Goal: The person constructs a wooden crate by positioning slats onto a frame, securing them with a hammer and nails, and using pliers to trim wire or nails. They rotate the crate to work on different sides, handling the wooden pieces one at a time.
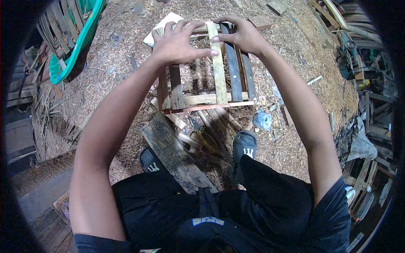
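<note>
A small slatted wooden crate [197, 99] stands in front of me, with gaps showing between its slats. A pale wooden slat [220, 80] runs across its top from the far edge to the near edge. My left hand [175, 44] spreads over the crate's far left part, its thumb tip against the pale slat. At the far right, my right hand [244, 36] curls over the far edge, thumb on the pale slat near its far end. Dark slats [233, 67] lie just right of that slat. Some fingertips are hidden behind the far edge.
Pliers with yellow handles [206, 141] lie among wood scraps between my feet. A weathered plank [171, 149] slants beside them. Left stands a green container [67, 69] of wood strips. Wood shavings [114, 63] cover the ground; a power tool [348, 50] sits at right.
</note>
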Tool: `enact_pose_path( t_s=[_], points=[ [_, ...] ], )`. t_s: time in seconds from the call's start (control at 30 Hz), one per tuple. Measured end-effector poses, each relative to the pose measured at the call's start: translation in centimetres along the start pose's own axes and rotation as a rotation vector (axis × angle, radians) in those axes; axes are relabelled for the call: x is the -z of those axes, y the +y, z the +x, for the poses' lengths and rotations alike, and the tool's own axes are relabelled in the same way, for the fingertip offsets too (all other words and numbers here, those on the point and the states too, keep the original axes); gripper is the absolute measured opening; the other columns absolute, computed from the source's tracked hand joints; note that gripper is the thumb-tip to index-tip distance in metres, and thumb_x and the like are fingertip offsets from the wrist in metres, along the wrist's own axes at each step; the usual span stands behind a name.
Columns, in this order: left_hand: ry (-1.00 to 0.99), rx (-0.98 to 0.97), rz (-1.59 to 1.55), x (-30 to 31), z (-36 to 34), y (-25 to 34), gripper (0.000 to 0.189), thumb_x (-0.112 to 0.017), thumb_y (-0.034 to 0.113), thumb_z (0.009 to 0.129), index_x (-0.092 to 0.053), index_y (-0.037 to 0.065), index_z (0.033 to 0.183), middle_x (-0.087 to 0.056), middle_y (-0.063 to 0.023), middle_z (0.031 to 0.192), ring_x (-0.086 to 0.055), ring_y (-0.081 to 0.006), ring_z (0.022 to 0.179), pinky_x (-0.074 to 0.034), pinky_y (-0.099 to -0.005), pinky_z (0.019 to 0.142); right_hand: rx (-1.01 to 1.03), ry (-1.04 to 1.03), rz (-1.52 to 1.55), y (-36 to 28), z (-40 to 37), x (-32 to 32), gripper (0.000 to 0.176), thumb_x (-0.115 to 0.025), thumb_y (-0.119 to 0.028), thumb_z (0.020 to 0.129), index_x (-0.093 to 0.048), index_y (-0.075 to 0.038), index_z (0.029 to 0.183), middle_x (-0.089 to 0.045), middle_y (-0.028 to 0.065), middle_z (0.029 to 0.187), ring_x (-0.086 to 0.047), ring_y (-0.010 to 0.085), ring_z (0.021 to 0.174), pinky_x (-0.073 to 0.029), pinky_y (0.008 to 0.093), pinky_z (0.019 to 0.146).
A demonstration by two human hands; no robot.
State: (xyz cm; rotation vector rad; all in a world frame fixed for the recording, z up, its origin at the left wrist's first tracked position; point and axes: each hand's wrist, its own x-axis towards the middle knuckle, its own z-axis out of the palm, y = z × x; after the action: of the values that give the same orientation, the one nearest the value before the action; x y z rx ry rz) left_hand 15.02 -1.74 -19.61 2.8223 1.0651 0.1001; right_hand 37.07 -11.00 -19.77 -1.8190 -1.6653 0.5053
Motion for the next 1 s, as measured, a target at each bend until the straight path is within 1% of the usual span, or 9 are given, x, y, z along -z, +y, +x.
enact_pose_path(
  t_s=[0.2,0.27,0.43,0.6,0.7,0.73,0.77,0.9,1.0],
  points=[
    [-0.005,-0.003,0.007,0.2,-0.1,0.1,0.112,-0.071,0.090,0.064,-0.041,0.036,0.158,-0.037,-0.0095,0.166,-0.027,-0.0380,0.155,-0.015,-0.0781,0.118,-0.019,0.010,-0.028,0.3,-0.2,-0.4,0.058,-0.089,-0.032,0.081,-0.070,-0.010,0.131,-0.074,0.0098,0.113,-0.068,0.0174,0.103,-0.055,0.0357,0.092],
    [-0.014,-0.019,-0.014,0.2,0.1,0.0,0.112,-0.071,0.090,0.064,-0.040,0.037,0.158,-0.037,-0.0093,0.166,-0.026,-0.0383,0.155,-0.015,-0.0795,0.117,0.039,0.118,0.138,0.8,-0.8,-0.4,0.061,-0.089,-0.042,0.079,-0.073,-0.010,0.129,-0.077,0.0131,0.104,-0.072,0.0209,0.092,-0.058,0.0387,0.084],
    [0.007,-0.026,0.004,-0.7,0.3,-0.6,0.109,-0.070,0.089,0.066,-0.039,0.040,0.158,-0.036,-0.0089,0.166,-0.027,-0.0390,0.155,-0.016,-0.0815,0.115,-0.111,0.490,0.260,1.7,-7.3,1.9,0.032,-0.073,-0.030,0.098,-0.077,-0.005,0.118,-0.077,0.0109,0.099,-0.068,0.0152,0.089,-0.054,0.0322,0.082],
    [0.072,-0.037,0.051,-1.2,0.2,-0.7,0.105,-0.070,0.088,0.067,-0.042,0.040,0.156,-0.039,-0.0084,0.164,-0.030,-0.0384,0.153,-0.020,-0.0800,0.114,-0.375,0.215,0.073,8.1,-19.2,2.7,0.023,-0.071,-0.020,0.099,-0.076,0.000,0.110,-0.077,0.0116,0.094,-0.070,0.0174,0.089,-0.055,0.0341,0.082],
    [0.085,-0.049,0.048,-1.4,0.3,-0.8,0.103,-0.072,0.085,0.068,-0.044,0.037,0.156,-0.042,-0.0080,0.162,-0.034,-0.0359,0.151,-0.023,-0.0783,0.114,-0.578,-0.058,-0.072,6.8,-25.2,3.3,0.014,-0.069,-0.006,0.095,-0.074,-0.002,0.108,-0.077,0.0137,0.106,-0.073,0.0223,0.097,-0.057,0.0361,0.087],
    [0.094,-0.050,0.057,-1.3,0.3,-0.7,0.103,-0.073,0.083,0.069,-0.044,0.036,0.155,-0.043,-0.0081,0.161,-0.035,-0.0352,0.151,-0.024,-0.0769,0.114,-0.401,-0.092,-0.074,12.5,-28.8,1.6,0.016,-0.070,-0.005,0.093,-0.074,-0.002,0.108,-0.076,0.0149,0.112,-0.073,0.0252,0.100,-0.057,0.0369,0.088],
    [0.110,-0.062,0.040,-1.2,0.1,-0.6,0.101,-0.076,0.079,0.071,-0.047,0.032,0.155,-0.045,-0.0097,0.159,-0.037,-0.0355,0.149,-0.028,-0.0707,0.116,-0.410,-0.137,-0.055,13.6,-30.6,1.0,0.017,-0.070,-0.005,0.092,-0.074,-0.004,0.109,-0.076,0.0148,0.113,-0.072,0.0273,0.101,-0.057,0.0383,0.089],
    [0.144,-0.099,0.002,-1.1,0.1,-0.6,0.096,-0.078,0.071,0.075,-0.049,0.026,0.154,-0.046,-0.0126,0.158,-0.037,-0.0375,0.149,-0.034,-0.0620,0.117,-0.432,-0.343,-0.152,13.1,-33.0,0.9,0.022,-0.073,-0.005,0.089,-0.076,-0.009,0.111,-0.073,0.0142,0.119,-0.072,0.0331,0.103,-0.057,0.0430,0.094],
    [0.116,-0.089,0.023,-0.9,0.1,-0.6,0.095,-0.078,0.070,0.075,-0.048,0.026,0.154,-0.046,-0.0127,0.158,-0.037,-0.0376,0.149,-0.034,-0.0623,0.118,-0.399,-0.382,-0.191,13.5,-33.2,-0.3,0.022,-0.075,-0.008,0.089,-0.076,-0.010,0.110,-0.072,0.0122,0.122,-0.070,0.0355,0.107,-0.056,0.0444,0.095]
  ],
)
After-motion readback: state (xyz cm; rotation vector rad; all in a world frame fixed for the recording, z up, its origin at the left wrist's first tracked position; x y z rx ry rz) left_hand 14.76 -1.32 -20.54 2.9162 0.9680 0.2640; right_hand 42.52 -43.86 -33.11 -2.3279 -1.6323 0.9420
